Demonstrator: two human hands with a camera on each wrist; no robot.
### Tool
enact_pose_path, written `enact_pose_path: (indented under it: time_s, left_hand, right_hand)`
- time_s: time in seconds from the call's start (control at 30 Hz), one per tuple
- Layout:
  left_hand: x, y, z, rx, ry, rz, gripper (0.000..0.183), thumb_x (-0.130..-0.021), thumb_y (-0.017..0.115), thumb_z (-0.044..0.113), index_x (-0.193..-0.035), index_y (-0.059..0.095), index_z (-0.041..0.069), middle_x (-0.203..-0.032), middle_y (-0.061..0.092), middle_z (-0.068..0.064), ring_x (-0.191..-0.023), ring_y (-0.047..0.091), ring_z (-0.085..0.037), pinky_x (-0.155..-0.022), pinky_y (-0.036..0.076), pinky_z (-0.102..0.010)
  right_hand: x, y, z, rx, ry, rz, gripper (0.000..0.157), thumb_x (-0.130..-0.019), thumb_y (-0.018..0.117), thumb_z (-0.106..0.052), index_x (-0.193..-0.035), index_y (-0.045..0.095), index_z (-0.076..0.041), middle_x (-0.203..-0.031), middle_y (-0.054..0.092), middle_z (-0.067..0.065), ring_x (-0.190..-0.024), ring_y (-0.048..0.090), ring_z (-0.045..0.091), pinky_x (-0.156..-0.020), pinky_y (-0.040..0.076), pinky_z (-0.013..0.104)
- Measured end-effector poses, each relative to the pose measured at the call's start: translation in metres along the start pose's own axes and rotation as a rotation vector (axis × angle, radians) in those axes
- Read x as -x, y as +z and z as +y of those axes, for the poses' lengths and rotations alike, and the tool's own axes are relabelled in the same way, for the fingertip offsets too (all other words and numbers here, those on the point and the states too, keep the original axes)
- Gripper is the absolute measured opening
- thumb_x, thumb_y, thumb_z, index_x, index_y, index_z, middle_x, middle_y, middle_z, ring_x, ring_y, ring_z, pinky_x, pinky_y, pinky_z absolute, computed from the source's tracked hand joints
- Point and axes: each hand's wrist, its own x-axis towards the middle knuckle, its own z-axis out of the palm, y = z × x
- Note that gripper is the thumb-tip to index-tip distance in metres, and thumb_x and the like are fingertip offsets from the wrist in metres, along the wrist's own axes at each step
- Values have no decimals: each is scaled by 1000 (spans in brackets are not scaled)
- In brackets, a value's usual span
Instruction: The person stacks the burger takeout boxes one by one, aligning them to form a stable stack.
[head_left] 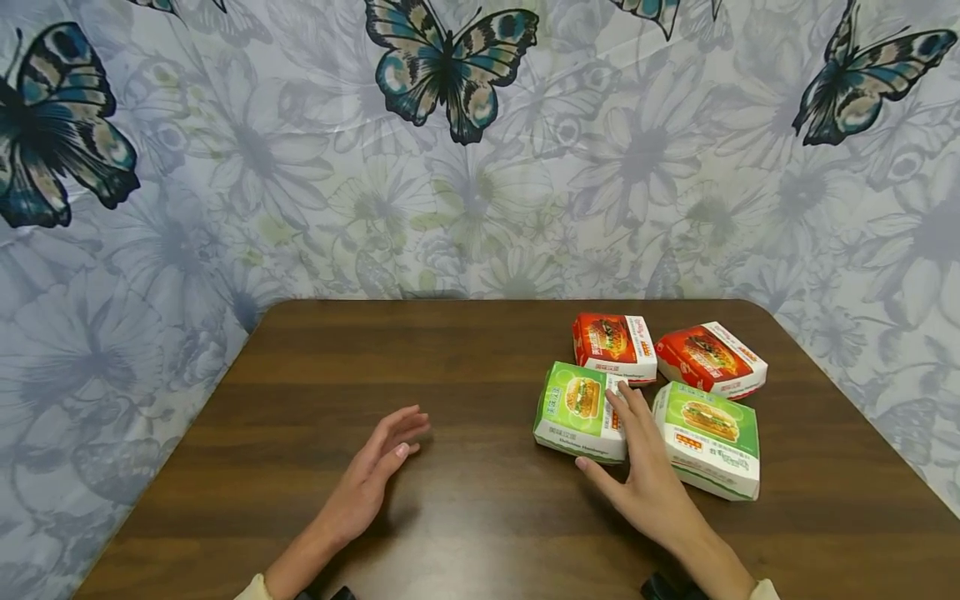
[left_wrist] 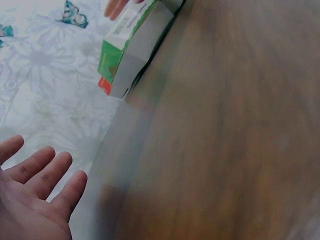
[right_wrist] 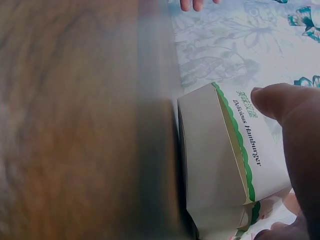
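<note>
My right hand (head_left: 651, 479) is at the near right corner of a green and white hamburger box (head_left: 572, 402). Its fingers lie fairly straight over the box's right side, the thumb by the front face; in the right wrist view the thumb (right_wrist: 287, 102) overlaps the white lettered face. Firm contact cannot be told. A second green and white hamburger box (head_left: 708, 433) stands just right of that hand. Behind them are a red and white hamburger box (head_left: 607, 340) and another red one (head_left: 708, 360), turned at an angle. My left hand (head_left: 367, 479) hovers over the table's left-middle part, holding nothing, fingers loosely extended.
The brown wooden table (head_left: 420, 358) has rounded far corners. Behind it hangs a pale floral cloth (head_left: 480, 200) with large butterflies. Dark wrist gear (head_left: 663, 586) shows at the lower edge beside the right wrist.
</note>
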Motion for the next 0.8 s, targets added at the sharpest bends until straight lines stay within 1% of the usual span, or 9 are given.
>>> enact_pose_path:
  time_s: [0.07, 0.17, 0.37, 0.6, 0.7, 0.8]
  left_hand:
    - [1, 2, 0, 5, -10, -8, 45, -112, 33, 6, -157, 35, 11, -151, 43, -28, -140, 48, -28, -110, 44, -22]
    - [1, 4, -1, 8, -11, 0, 44, -111, 34, 6, -156, 36, 9, -150, 44, -29, -140, 49, -30, -109, 45, -22]
    - [-1, 4, -2, 21, 4, -9, 42, -112, 32, 7, -154, 36, 6, -149, 44, -32, -137, 52, -28, -108, 47, -25]
    - [-3, 2, -4, 68, -14, -29, 43, -112, 30, 8, -155, 35, 3, -149, 43, -34, -137, 53, -26, -107, 48, -26]
    - [-3, 1, -6, 87, -7, -35, 44, -112, 29, 7, -155, 34, 1, -149, 43, -35, -136, 54, -25, -106, 49, -27]
    - [-4, 0, -7, 97, 19, -49, 44, -112, 27, 6, -155, 33, 1, -148, 42, -36, -136, 54, -25, -106, 50, -29]
  right_hand:
    - [1, 0, 1, -3, 3, -1, 96, -84, 87, -20, -161, 31, -10, -169, 21, 19, -154, 14, 48, -113, 20, 77]
    - [1, 0, 3, -7, -5, -1, 97, -83, 88, -20, -161, 31, -9, -168, 21, 20, -154, 14, 48, -113, 21, 77]
    - [1, 1, 6, -13, -11, 8, 98, -82, 89, -17, -160, 31, -6, -167, 21, 23, -153, 15, 50, -111, 23, 77]
    - [0, 5, 13, -32, 6, -7, 95, -83, 87, -18, -160, 32, -5, -168, 18, 25, -152, 16, 52, -109, 26, 77]
    - [0, 5, 15, -26, 6, -5, 96, -83, 88, -18, -160, 32, -5, -168, 17, 25, -152, 17, 52, -109, 27, 76]
    - [0, 4, 16, -29, 0, -1, 97, -83, 88, -17, -160, 31, -7, -168, 14, 26, -152, 16, 51, -108, 28, 76]
